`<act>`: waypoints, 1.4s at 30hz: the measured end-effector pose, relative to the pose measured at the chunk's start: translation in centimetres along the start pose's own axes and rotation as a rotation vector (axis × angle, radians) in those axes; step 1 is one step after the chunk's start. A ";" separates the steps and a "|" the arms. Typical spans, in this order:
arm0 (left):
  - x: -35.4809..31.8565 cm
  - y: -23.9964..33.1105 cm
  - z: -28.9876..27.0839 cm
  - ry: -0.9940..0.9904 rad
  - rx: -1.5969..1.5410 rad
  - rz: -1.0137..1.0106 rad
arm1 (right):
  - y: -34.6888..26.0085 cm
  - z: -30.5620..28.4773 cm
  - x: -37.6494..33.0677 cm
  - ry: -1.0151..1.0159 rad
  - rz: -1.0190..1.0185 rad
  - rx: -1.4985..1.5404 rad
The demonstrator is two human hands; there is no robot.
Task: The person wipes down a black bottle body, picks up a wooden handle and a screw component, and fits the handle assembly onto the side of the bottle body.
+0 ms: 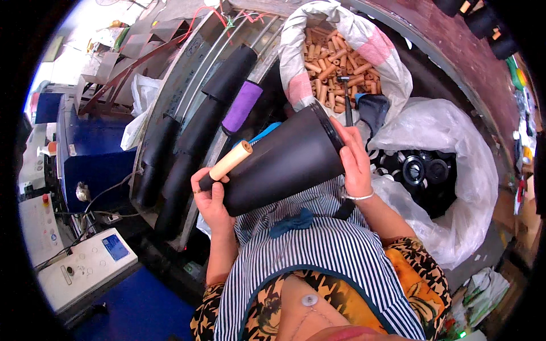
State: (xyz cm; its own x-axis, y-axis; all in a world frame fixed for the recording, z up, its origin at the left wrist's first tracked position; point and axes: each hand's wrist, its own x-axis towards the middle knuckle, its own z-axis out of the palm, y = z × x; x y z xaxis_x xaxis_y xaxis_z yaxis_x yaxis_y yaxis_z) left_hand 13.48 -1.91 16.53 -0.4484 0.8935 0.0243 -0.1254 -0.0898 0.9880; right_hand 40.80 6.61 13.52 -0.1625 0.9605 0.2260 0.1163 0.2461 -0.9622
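Observation:
A black tapered canister lies tilted across both my hands, its rimmed end up and to the right. My left hand is closed round its lower left end. Between those fingers is the black base of a light wooden handle, which lies along the canister's side; whether it is fixed on I cannot tell. My right hand grips the canister at the rimmed end, fingers over the far side and thumb on the near edge. The canister's inside is hidden.
Beyond my hands stands a white sack of wooden handles, with a hammer resting on it. A clear plastic bag at right holds black round parts. Black cylinders and a purple sleeve lie in a metal rack at left, near a control box.

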 end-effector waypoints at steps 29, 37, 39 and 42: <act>0.7 7.9 0.5 -0.877 1.114 1.152 | 0.6 0.1 2.7 -0.073 0.668 1.129; 0.6 3.5 0.7 -0.186 0.475 0.646 | -2.1 1.3 2.2 0.149 0.090 0.358; 1.2 3.5 0.5 0.035 0.256 0.111 | -4.6 -0.4 1.8 0.059 -0.150 0.074; 4.2 3.5 -2.5 -0.099 -0.132 -0.594 | -5.3 -0.3 1.8 -0.146 -0.700 0.080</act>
State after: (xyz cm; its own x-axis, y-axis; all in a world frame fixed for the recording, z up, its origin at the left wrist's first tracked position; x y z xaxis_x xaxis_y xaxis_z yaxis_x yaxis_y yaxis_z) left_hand 8.96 0.42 19.72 -0.1847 0.8437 -0.5040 -0.4395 0.3877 0.8102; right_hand 40.15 7.11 19.02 -0.3023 0.5525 0.7768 -0.1342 0.7821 -0.6085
